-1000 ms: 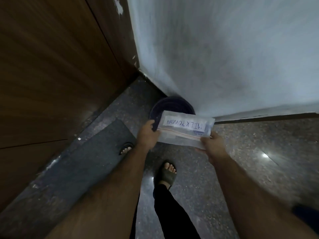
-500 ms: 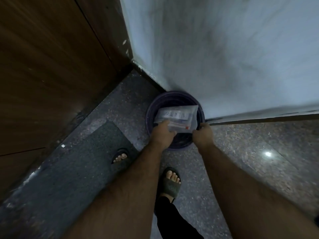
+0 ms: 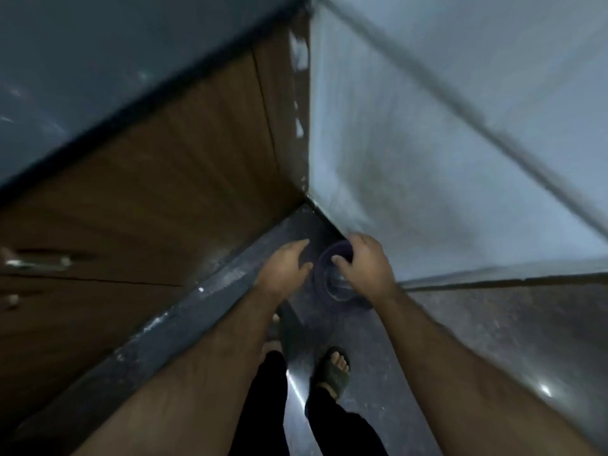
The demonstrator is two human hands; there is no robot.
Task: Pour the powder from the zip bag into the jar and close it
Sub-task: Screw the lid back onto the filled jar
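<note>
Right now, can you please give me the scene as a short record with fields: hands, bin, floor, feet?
left hand: open, empty, beside the bin
right hand: open, empty, over the bin's far rim
bin: dark, round, on the floor in the corner; contents too blurred to tell
floor: dark speckled stone
foot: in a sandal, below the bin
zip bag: not visible

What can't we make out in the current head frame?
- Bin contents: head view, motion blur and the right hand cover the inside; pale patch unreadable.
- Zip bag: not identifiable, neither hand clearly holds it.
- Left hand fingers: blurred, seem loosely spread.
- Jar: not in frame.
- Left foot: mostly hidden behind the left forearm.
</note>
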